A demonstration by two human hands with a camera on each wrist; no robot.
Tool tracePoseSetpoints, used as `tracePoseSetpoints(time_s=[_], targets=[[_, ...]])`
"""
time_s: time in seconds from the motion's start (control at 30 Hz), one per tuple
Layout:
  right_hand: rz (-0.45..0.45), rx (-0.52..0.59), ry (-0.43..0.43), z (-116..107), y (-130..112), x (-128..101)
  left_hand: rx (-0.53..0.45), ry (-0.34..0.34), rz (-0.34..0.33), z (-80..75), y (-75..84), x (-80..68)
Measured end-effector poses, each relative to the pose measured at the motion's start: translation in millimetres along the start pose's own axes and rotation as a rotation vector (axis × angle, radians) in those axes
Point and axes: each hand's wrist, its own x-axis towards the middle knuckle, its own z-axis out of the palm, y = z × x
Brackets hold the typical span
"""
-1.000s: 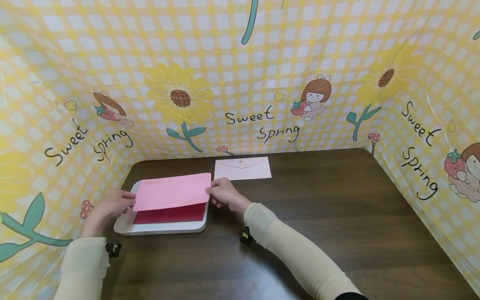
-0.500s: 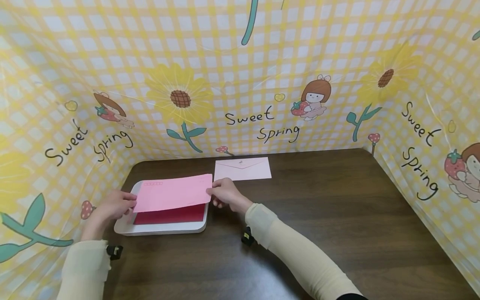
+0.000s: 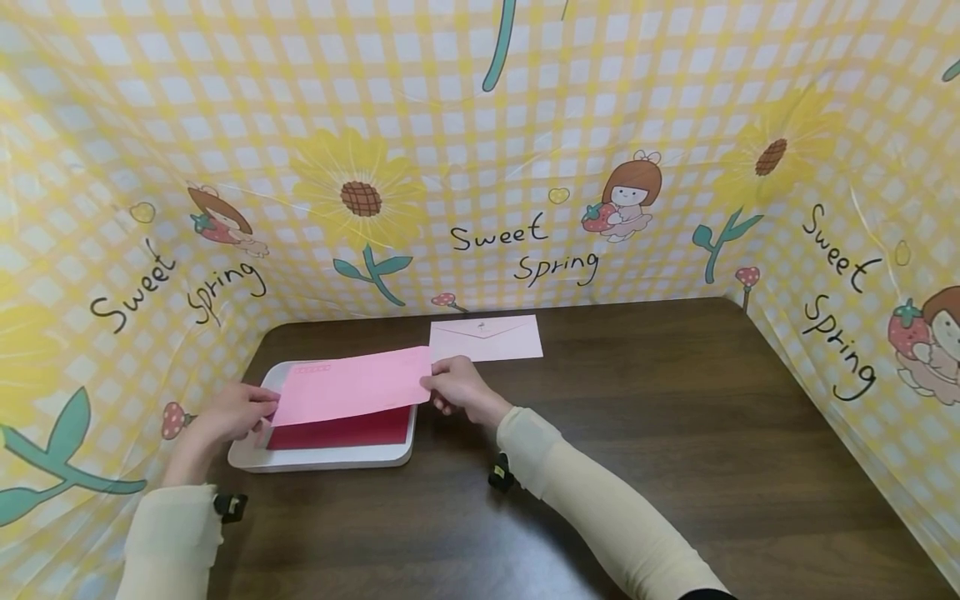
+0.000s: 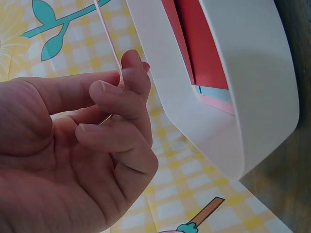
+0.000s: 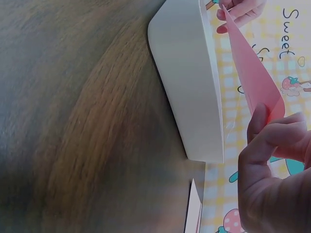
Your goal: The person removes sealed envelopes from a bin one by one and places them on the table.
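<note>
Between both hands a pink envelope (image 3: 352, 385) is held above a white tray (image 3: 330, 458), its right end higher in the head view. My left hand (image 3: 238, 410) pinches the left end between thumb and fingers. With thumb and fingertips, my right hand (image 3: 463, 385) grips the right end, as the right wrist view also shows. Under the pink envelope, a red envelope (image 3: 337, 432) lies in the tray. The left wrist view shows light blue and pink edges (image 4: 216, 99) below the red paper (image 4: 204, 43). The pink envelope hides the back of the tray's inside.
A pale pink envelope (image 3: 486, 338), flap side up, lies on the dark wooden table (image 3: 637, 433) behind my right hand. Patterned yellow checked cloth (image 3: 480, 150) stands around the table's back and sides, close to my left arm.
The pink envelope has shifted slightly to the right, both hands moving along with it. The tray and the pale pink envelope have stayed in place.
</note>
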Motion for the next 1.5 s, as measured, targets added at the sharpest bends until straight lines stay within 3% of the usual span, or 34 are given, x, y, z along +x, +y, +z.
tracePoseSetpoints(time_s=[0.47, 0.8, 1.03, 1.2, 1.3, 1.5], targets=[[0.018, -0.001, -0.01, -9.5, 3.7, -0.4, 0.031, 0.026, 0.032, 4.0, 8.2, -6.9], [0.012, -0.006, -0.027, -28.4, 6.9, -1.1, 0.068, 0.056, 0.004, 8.9, 8.0, -18.6], [0.017, -0.025, -0.026, -37.5, 9.9, -2.1, 0.211, 0.15, 0.032, 14.8, 6.5, -30.5], [0.013, -0.031, -0.016, -40.6, 12.7, -2.9, 0.305, 0.108, 0.045, 19.7, 3.9, -37.9], [0.005, -0.025, -0.021, -43.1, 12.8, -3.9, 0.363, 0.117, 0.065, 22.9, -0.4, -40.8], [0.003, -0.013, -0.031, -49.1, 13.0, -8.2, 0.366, 0.128, 0.019, 28.3, -14.8, -42.4]])
